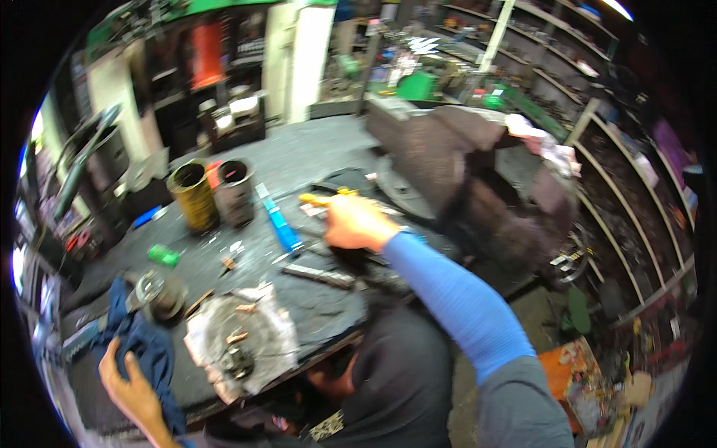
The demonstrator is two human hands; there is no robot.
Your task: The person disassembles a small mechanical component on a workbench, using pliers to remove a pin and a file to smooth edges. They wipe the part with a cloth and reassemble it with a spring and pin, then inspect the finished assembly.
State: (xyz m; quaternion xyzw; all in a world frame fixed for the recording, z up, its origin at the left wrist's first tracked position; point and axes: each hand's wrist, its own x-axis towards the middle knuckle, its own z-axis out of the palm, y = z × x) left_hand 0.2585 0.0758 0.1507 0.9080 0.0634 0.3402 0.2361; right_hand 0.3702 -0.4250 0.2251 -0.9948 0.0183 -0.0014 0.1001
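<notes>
Blurred, edges bowed, glare at upper right.

Crumpled blue cloth, yellow item

Rough, worn metal and soft cloth on a matt worktop.
At the far left, the yellow can looks like coarse, stained metal, and the grey can beside it is dull and grimy. The blue-handled tool appears smooth and plastic; the metal bar nearer has a silvery sheen. At near left lie a matt, creased blue cloth, a glossy, clear jar and crumpled, stained paper. The yellow piece looks bright, its material blurred. The blue sleeve is finely ribbed fabric.
</notes>
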